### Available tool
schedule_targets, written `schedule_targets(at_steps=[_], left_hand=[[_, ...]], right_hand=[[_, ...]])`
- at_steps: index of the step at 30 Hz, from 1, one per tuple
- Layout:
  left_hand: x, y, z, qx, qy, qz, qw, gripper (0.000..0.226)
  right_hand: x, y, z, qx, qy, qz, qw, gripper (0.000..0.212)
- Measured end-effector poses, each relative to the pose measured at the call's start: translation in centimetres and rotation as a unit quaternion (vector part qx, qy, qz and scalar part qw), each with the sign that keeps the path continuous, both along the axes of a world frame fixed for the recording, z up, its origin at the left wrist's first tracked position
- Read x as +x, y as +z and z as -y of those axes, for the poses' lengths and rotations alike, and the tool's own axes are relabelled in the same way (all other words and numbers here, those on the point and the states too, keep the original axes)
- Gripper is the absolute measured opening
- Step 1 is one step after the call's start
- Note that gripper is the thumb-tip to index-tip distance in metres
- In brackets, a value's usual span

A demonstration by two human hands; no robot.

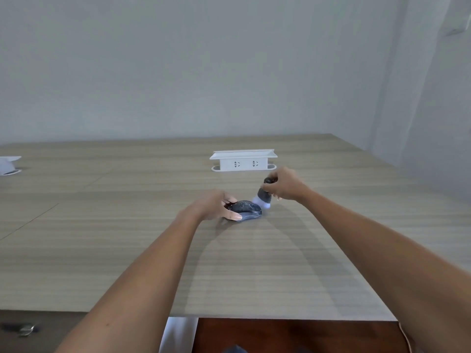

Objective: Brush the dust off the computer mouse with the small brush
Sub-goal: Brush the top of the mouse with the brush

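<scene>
A dark computer mouse (246,209) speckled with pale dust lies on the wooden table (127,238), a little beyond its middle. My left hand (216,205) grips the mouse from its left side, thumb at the near edge. My right hand (284,185) holds a small brush (263,196) with a dark handle and pale bristles. The brush is tilted, and its blurred bristle tip sits at the mouse's far right end.
A white pop-up socket box (243,161) stands on the table just behind the hands. Another white unit (9,164) shows at the far left edge. The table's near edge (280,318) lies below my forearms. A grey wall rises behind.
</scene>
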State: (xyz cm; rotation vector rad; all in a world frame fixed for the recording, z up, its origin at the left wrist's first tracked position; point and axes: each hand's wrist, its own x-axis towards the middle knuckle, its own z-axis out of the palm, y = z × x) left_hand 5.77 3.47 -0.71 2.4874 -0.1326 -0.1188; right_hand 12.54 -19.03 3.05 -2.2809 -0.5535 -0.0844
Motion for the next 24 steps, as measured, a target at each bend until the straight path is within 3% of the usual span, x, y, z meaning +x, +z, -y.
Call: schedule_targets(at_steps=[5,9,13,15,17,19,22,24], left_hand=[[0.3,0.0,0.2,0.015,0.015,0.007,1.000,0.038],[0.6,0.0,0.2,0.018,0.006,0.002,1.000,0.035],[0.8,0.1,0.4,0.036,0.028,0.009,0.999,0.039],[0.9,0.1,0.3,0.035,0.024,0.005,0.999,0.037],[0.9,0.1,0.3,0.033,0.012,0.000,0.999,0.034],[0.9,0.2,0.3,0.038,0.013,0.003,0.999,0.034],[1.0,0.0,0.3,0.043,0.027,0.012,0.999,0.037],[1.1,-0.2,0.1,0.039,0.025,0.011,0.999,0.036]], right_hand=[[-0.6,0.3,-0.5,0.041,0.020,-0.021,0.999,0.017],[-0.3,0.1,-0.7,-0.008,-0.021,0.013,1.000,0.026],[-0.5,0.3,-0.5,0.061,0.011,-0.036,0.997,0.016],[-0.4,0.1,-0.5,0.030,0.020,-0.042,0.998,0.015],[-0.2,0.1,-0.4,0.002,-0.017,-0.021,1.000,0.017],[0.0,0.3,-0.3,0.040,-0.039,-0.024,0.998,0.021],[-0.4,0.6,-0.2,0.097,0.001,-0.073,0.993,0.017],[-0.6,0.3,-0.3,0.058,0.011,-0.081,0.995,0.013]])
